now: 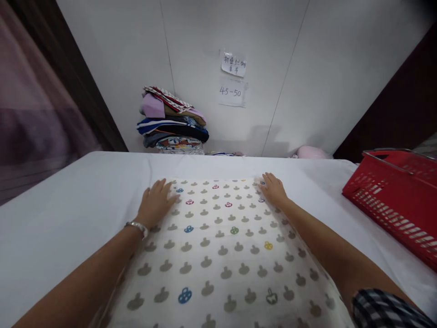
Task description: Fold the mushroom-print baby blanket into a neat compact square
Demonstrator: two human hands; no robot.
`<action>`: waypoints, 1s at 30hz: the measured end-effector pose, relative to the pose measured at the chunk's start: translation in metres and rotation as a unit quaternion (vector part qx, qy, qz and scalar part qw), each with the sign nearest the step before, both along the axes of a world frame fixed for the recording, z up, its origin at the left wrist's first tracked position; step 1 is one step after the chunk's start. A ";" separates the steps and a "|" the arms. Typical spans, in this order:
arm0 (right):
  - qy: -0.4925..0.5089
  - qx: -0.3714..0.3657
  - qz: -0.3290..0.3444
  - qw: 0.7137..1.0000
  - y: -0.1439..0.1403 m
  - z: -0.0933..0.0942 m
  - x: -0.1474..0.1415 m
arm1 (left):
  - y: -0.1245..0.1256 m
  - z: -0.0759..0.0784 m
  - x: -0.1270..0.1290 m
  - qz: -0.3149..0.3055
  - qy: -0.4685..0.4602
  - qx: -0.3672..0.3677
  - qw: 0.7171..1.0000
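Observation:
A white cloth (218, 248) with grey mushroom-like shapes, and a few in blue, red, green and yellow, lies spread on a white-covered table. Its near end runs out of the bottom of the view. My left hand (157, 202) rests on the far left corner, fingers stretched and thumb apart, with a silver bracelet (137, 226) at the wrist. At the far right corner, my right hand (273, 189) lies on the cloth's edge with its fingers extended. Slight blur softens both hands and the cloth's borders.
The white tabletop (68, 218) ends near a pale wall. A stack of folded fabrics (174, 120) rises behind its far edge, left of two handwritten paper notes (232, 91). A red plastic basket (399, 200) sits on the right. A sheer pink curtain (34, 100) hangs at left.

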State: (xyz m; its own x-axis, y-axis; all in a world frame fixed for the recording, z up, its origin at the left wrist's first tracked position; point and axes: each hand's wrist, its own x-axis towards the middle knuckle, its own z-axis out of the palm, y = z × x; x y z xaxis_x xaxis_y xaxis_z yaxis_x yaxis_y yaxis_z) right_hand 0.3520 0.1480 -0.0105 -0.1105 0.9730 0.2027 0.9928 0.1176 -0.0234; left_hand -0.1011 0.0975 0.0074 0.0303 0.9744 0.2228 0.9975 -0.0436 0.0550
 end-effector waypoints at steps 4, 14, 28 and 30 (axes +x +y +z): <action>0.018 -0.117 -0.006 0.993 -0.008 -0.009 0.005 | -0.014 -0.011 -0.001 0.001 -0.009 -0.095 0.995; 0.026 -0.134 0.012 0.991 -0.092 0.001 0.013 | -0.065 0.000 0.000 -0.007 0.001 -0.105 0.994; 0.094 -0.042 0.059 0.993 -0.315 -0.029 0.100 | -0.274 -0.029 -0.021 -0.120 -0.070 -0.008 0.990; 0.086 -0.020 0.077 0.993 -0.328 -0.027 0.100 | -0.294 -0.027 -0.019 -0.147 -0.076 0.018 0.986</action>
